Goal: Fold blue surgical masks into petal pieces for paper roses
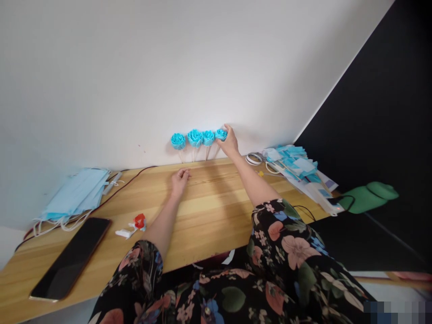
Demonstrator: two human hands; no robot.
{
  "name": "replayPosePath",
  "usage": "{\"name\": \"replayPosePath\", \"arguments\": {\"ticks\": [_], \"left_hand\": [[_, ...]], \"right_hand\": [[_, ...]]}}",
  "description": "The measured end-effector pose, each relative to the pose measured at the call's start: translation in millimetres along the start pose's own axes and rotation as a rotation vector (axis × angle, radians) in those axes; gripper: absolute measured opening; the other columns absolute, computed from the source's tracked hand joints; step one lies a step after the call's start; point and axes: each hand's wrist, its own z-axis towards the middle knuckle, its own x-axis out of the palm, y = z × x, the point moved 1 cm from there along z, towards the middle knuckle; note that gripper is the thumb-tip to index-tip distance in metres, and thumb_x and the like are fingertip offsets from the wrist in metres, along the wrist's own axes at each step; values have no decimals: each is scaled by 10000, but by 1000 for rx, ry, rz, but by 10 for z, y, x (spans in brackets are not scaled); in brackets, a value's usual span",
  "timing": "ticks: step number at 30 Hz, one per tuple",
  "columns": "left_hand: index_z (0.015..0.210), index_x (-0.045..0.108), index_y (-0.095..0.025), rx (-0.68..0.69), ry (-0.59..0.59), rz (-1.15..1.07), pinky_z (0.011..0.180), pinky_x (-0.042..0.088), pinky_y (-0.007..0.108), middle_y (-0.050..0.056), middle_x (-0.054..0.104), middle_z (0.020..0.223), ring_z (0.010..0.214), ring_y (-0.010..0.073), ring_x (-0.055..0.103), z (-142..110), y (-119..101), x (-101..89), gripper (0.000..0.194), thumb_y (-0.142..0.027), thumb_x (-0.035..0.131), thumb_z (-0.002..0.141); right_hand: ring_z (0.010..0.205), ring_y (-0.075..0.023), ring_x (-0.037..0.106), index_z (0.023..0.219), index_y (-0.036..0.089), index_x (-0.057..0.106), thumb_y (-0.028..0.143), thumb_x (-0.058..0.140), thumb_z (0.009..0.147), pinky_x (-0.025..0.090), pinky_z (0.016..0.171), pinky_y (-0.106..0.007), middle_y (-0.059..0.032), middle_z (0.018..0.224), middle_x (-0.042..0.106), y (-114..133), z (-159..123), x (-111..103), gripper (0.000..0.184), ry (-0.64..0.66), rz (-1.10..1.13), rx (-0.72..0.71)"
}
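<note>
At the far left of the pale wooden tabletop (209, 225) lies a black, glossy, rectangular smartphone (70, 258), set at a slant near the front edge. Behind it, close to the wall, is a fanned stack of light blue pleated face masks (76, 191) with white ear loops hanging towards the front. A thin dark red cable (131, 176) runs beside the stack and on along the tabletop. Right of the smartphone sits a small crumpled scrap in red and white (139, 221), near the left forearm. The left hand (180, 180) rests on the wood below the leftmost flower, its fingers curled in close together, narrow. Beyond it, four bright blue, round, ruffled flowers on thin pale stems stand in a row, tilted against the white wall (189, 67): the leftmost flower (177, 141) a little apart, then the second flower (195, 138) and the third flower (208, 137) close side by side, then the rightmost flower (221, 134). The right hand (230, 143) holds that last one by its head, thumb at the lower side and forefinger raised at the upper right. Farther right are a white-and-grey ring-shaped object (254, 158), a loose heap of blue and white sheet pieces (297, 162), a white power strip (332, 204) with a small glowing light, and a green, rounded bottle (362, 199) lying in front of a black panel (388, 112)
</note>
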Motion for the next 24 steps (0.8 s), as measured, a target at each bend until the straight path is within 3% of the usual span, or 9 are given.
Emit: {"name": "replayPosePath", "arguments": {"ticks": [8,12,15,19,24], "left_hand": [[927,694,-170,-33,0,-23,606,459,241,15,670,693,595,129,585,6,-21,-10,260,-383,594,818],[922,704,-163,-45,-14,-32,599,449,238,7,658,672,585,127,575,0,-31,-15,242,-356,603,817],[928,710,-157,-51,-15,-37,609,448,237,5,654,675,587,123,566,-14,-45,-14,244,-339,598,812],[936,710,-155,-57,-5,-32,616,448,237,6,652,680,588,120,561,-37,-68,-19,253,-345,606,805],[903,709,-163,-56,4,-19,619,449,242,-2,642,669,587,121,559,-51,-84,-17,252,-376,634,792]], "right_hand": [[1358,-269,499,1510,123,336,231,657,813,394,1157,-415,-192,1459,519,-19,-13,-3,775,-40,1,3],[1383,-261,468,1468,151,393,336,528,927,364,1167,-442,-190,1480,502,-64,-348,-15,587,-219,62,-63],[1235,-255,560,1298,181,547,341,425,973,434,1085,-449,-162,1299,632,-102,-695,43,382,-301,161,-85],[1085,-235,614,1098,184,664,293,450,952,503,963,-383,-126,1124,700,-58,-880,216,281,-65,213,-206],[923,-196,664,1229,174,665,266,483,942,520,850,-313,-82,1052,740,81,-759,441,352,158,234,-203]]}}
